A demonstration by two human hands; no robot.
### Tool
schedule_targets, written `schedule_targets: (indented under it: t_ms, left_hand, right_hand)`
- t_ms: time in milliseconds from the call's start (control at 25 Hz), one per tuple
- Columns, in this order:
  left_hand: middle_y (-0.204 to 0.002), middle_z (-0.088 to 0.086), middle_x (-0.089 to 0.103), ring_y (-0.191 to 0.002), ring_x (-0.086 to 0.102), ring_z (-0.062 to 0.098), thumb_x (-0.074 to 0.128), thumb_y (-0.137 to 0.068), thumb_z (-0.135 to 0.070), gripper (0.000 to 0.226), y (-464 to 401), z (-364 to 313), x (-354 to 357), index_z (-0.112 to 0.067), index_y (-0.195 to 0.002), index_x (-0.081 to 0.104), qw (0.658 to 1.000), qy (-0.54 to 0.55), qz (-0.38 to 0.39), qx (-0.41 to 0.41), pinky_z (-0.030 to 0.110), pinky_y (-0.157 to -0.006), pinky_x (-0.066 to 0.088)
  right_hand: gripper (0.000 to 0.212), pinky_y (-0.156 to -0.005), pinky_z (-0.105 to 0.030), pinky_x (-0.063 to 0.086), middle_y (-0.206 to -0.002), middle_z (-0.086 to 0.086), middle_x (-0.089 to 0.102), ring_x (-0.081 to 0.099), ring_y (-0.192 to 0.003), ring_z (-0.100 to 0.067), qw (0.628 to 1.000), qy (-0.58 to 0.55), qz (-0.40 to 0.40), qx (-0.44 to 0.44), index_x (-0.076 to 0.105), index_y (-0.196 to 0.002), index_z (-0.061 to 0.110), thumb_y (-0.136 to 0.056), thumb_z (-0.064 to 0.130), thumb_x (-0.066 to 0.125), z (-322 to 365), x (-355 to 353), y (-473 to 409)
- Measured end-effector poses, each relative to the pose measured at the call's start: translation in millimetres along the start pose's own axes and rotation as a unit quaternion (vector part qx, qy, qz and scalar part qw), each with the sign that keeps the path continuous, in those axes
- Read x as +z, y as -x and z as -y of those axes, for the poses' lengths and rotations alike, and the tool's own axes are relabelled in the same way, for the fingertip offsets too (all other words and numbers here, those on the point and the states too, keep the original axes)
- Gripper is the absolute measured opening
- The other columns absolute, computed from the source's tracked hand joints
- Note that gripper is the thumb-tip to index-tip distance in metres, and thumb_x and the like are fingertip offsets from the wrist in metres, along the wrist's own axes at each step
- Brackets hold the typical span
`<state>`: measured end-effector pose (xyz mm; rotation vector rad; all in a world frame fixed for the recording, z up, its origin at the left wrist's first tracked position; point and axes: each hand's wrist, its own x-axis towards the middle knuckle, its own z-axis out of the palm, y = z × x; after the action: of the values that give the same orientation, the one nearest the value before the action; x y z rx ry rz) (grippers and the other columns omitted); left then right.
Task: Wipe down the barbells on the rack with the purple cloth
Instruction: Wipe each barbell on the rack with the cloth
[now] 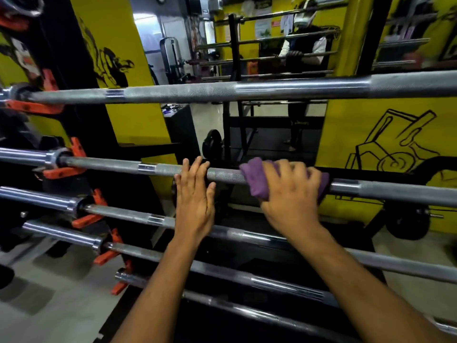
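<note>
Right hand (293,194): wrapping curled fingers around the purple cloth (257,180), squeezing it onto the second barbell (158,168) from the top.
Left hand (195,194): lying flat, fingers straight and loose, touching the same bar at 9 o'clock from the cloth, gripping nothing.
Purple cloth: sitting bunched around the bar near the middle of the view, poking out at 9 o'clock past the knuckles.
Other bars: one top barbell (173,91) at 12 o'clock, several lower barbells (123,212) stepping down toward 6 and 7 o'clock.
Rack hooks (61,172): sticking out at 9 o'clock, orange, holding up the bar ends.
Job so far: probably somewhere in the middle, working on one bar with more waiting.
Could go wrong, rolling: possibly spinning the bar under the flat left hand and missing dirt, because of round smooth metal.
Could go wrong, snagging: maybe catching cloth threads on the bumpy grip part while sliding fast.
Could go wrong, pinching: maybe bumping fingers into the orange hooks when sliding too far toward 9 o'clock.
Bar feel: long, round, hard grey metal; rough tiny bumps on most parts, shiny smooth rings in between.
Cloth feel: soft, floppy, folded thick.
Wall (371,134): yellow with black drawings, at 3 o'clock.
</note>
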<state>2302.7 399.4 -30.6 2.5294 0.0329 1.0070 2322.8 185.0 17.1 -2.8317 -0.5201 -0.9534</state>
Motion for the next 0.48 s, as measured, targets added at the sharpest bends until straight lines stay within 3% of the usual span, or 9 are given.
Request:
schedule_targets:
  t_ms: [160,240,360,480]
  left_hand:
    - [-0.162,-0.001,0.029,-0.154,0.002,0.011,0.029,-0.105,-0.031,0.049,0,7,-9,-0.019,-0.151,0.037,0.999,-0.018,0.009,0.032,0.050,-0.125,0.004]
    - [-0.160,0.000,0.032,-0.154,0.006,0.013,0.028,-0.104,-0.033,0.050,-1,12,-8,-0.017,-0.150,0.039,0.999,-0.027,0.008,0.040,0.046,-0.125,0.000]
    - [-0.159,0.003,0.033,-0.155,0.007,0.016,0.030,-0.105,-0.033,0.050,-2,17,-5,-0.013,-0.150,0.038,0.998,-0.024,0.002,0.062,0.040,-0.125,-0.003]
    - [-0.157,0.005,0.035,-0.154,0.009,0.019,0.033,-0.104,-0.031,0.050,-3,21,1,-0.010,-0.150,0.038,0.998,0.006,-0.014,0.069,0.045,-0.125,0.000]
  right_hand:
    - [0.073,-0.089,-0.047,0.037,-0.122,-0.008,0.059,0.053,-0.106,-0.032,0.999,-0.023,-0.010,-0.038,0.055,-0.135,0.022,-0.066,0.041,0.041,17,6,-7]
    - [0.072,-0.089,-0.045,0.037,-0.122,-0.008,0.061,0.055,-0.108,-0.032,0.997,-0.039,-0.040,-0.048,0.056,-0.134,0.020,-0.066,0.039,0.046,-4,5,0]
    - [0.064,-0.100,-0.047,0.033,-0.124,-0.012,0.061,0.055,-0.114,-0.035,0.994,-0.053,-0.091,0.027,0.058,-0.130,0.013,-0.070,0.036,0.055,-44,6,21]
    - [0.066,-0.113,-0.057,0.024,-0.130,-0.015,0.056,0.047,-0.124,-0.037,0.988,-0.051,-0.110,0.094,0.057,-0.130,0.011,-0.069,0.037,0.054,-22,10,26]
